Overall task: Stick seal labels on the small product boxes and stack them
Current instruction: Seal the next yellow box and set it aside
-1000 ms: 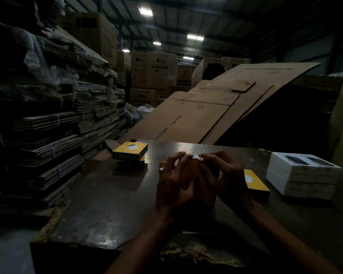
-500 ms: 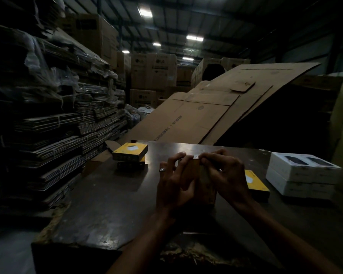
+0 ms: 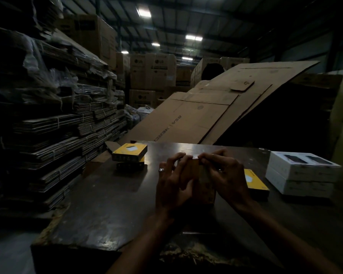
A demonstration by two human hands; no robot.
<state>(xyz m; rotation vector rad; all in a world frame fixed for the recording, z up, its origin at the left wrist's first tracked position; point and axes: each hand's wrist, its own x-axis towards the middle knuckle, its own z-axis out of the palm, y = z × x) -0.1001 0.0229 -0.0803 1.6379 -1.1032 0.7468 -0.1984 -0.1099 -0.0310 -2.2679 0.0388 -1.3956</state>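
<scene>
A big flat cardboard sheet point(image 3: 202, 107) leans up behind the dark worktop point(image 3: 107, 204). On the right of the worktop sit white boxes point(image 3: 301, 171) in a stack. At the far left is a small pile of yellow boxes point(image 3: 130, 155). One more yellow box point(image 3: 255, 181) lies flat just right of the hands. In the middle, a small box point(image 3: 203, 184) stands on its end. The left hand point(image 3: 172, 184) wraps around its left side. The right hand point(image 3: 226, 178) holds the right side, and its fingers point(image 3: 206, 156) pinch a little pale label point(image 3: 195, 157) at the box's top edge.
</scene>
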